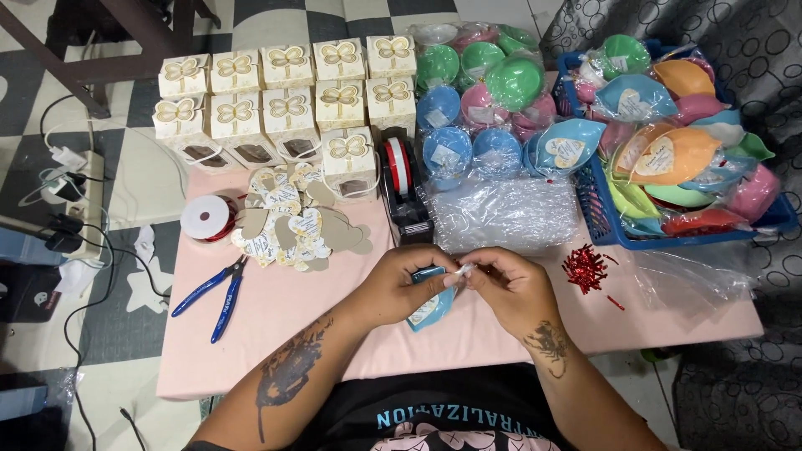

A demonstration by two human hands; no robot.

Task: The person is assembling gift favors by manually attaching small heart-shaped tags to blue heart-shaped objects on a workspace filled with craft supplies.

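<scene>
My left hand [403,284] and my right hand [510,288] meet over the front middle of the pink table [276,334]. Between them they hold a small blue wrapped item with a heart-shaped tag [428,309]. Both hands pinch the clear wrap gathered at its top [462,271]. A heap of red twist ties [584,269] lies just right of my right hand. A pile of clear plastic bags [501,213] sits behind my hands.
A black tape dispenser [403,188], heart-shaped paper tags [292,221], a ribbon spool [207,218] and blue-handled pliers [213,292] lie left. Cream butterfly boxes [284,92] stand at the back. Wrapped coloured bowls [476,83] and a blue basket [595,213] of them fill the right.
</scene>
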